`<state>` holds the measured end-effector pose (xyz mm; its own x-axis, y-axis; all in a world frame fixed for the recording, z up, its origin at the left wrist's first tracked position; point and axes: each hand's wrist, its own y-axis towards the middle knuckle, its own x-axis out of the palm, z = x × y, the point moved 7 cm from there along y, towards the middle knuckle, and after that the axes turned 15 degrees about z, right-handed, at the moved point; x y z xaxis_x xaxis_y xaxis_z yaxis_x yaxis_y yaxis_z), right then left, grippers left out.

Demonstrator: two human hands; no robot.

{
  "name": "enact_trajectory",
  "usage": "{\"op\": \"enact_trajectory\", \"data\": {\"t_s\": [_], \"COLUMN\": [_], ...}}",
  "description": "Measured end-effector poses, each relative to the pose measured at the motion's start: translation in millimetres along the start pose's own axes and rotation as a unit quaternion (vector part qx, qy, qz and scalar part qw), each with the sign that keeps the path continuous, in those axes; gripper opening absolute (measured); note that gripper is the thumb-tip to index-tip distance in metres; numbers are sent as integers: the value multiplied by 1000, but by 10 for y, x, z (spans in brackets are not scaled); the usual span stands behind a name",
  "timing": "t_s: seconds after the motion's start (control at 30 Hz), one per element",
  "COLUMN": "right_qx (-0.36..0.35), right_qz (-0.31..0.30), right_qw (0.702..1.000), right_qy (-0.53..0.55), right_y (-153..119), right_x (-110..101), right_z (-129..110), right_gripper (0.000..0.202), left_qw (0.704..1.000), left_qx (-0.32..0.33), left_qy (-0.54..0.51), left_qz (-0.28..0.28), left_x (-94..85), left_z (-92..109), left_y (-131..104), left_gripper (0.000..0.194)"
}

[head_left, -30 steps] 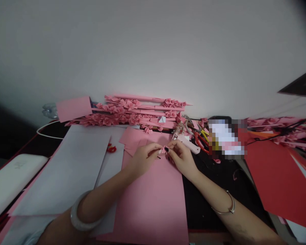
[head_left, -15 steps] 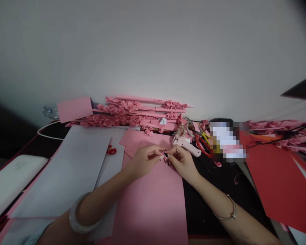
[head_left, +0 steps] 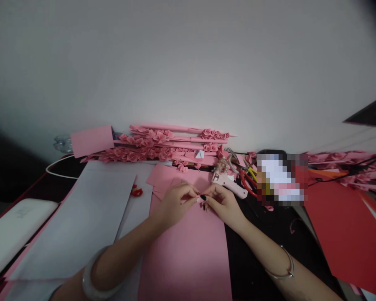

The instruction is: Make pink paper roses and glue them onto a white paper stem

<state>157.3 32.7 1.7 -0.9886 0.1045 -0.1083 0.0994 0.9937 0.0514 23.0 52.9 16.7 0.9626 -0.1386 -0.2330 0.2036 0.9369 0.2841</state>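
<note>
My left hand (head_left: 178,203) and my right hand (head_left: 223,204) meet over a large sheet of pink paper (head_left: 188,255). Between their fingertips is a small piece of folded pink paper (head_left: 201,200), mostly covered by the fingers. Thumb and forefinger of each hand pinch it from either side. Its exact shape is too small to make out. Just beyond my right hand lies a pale pink glue gun (head_left: 230,184). Smaller pink sheets (head_left: 163,177) lie behind my left hand.
Pink paper flower stems (head_left: 150,144) line the wall. Pliers with red and yellow handles (head_left: 249,179) lie beside a blurred phone (head_left: 280,177). White sheets (head_left: 78,221), red-handled scissors (head_left: 137,191) and a white box-like object (head_left: 19,230) are at left; red paper (head_left: 344,234) lies right.
The view has tilted slightly, so everything sits a little lower. My fingers have shifted slightly on the small pink piece, and my right thumb now covers more of it.
</note>
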Motion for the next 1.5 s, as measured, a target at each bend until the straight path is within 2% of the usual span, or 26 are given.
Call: {"op": "enact_trajectory", "data": {"t_s": [0.13, 0.2, 0.27, 0.33, 0.4, 0.5, 0.6, 0.77, 0.9, 1.07, 1.17, 1.3, 1.4, 1.5], "right_qx": [5, 1, -11, -25, -34, -55, -114, -184, -193, -188, -164, -151, -170, -166], "right_qz": [7, 7, 5, -1, -7, -18, -41, -98, -94, -48, -7, 32, 14, -29], "right_qw": [1000, 1000, 999, 997, 996, 993, 980, 952, 949, 958, 966, 966, 963, 966], "right_qy": [-16, -29, -50, -66, -78, -106, -160, -223, -230, -212, -198, -208, -209, -198], "right_y": [-7, -17, -28, -37, -41, -36, -41, -93, -113, -96, -58, -39, -73, -109], "right_x": [-1, -9, -15, -13, -7, 12, 53, 127, 117, 58, -4, -51, -5, 64], "right_z": [40, 65, 76, 68, 43, -26, -129, -187, -183, -180, -147, -136, -177, -188], "right_gripper": [20, 21, 20, 19, 18, 14, 14, 27, 29, 26, 23, 28, 36, 38], "left_qw": [998, 996, 996, 996, 995, 993, 994, 984, 974, 972, 979, 993, 993, 991], "left_qx": [-50, -82, -83, -65, -61, -63, -75, -148, -174, -188, -157, -45, 21, 48], "left_qy": [13, 11, 21, 49, 71, 81, 55, -22, -67, -78, -47, 43, 89, 107], "left_qz": [29, 33, 15, -23, -44, -50, -62, -100, -126, -115, -118, -103, -73, -67], "left_x": [-40, -47, -29, 10, 25, 24, 48, 121, 166, 168, 166, 139, 103, 93], "left_z": [-97, -150, -159, -144, -138, -124, -115, -195, -223, -205, -127, 12, 60, 66], "left_y": [-1, -4, -5, -13, -24, -40, -63, -129, -157, -144, -134, -107, -93, -98], "left_gripper": [7, 11, 16, 7, 8, 13, 16, 13, 15, 15, 15, 19, 22, 17]}}
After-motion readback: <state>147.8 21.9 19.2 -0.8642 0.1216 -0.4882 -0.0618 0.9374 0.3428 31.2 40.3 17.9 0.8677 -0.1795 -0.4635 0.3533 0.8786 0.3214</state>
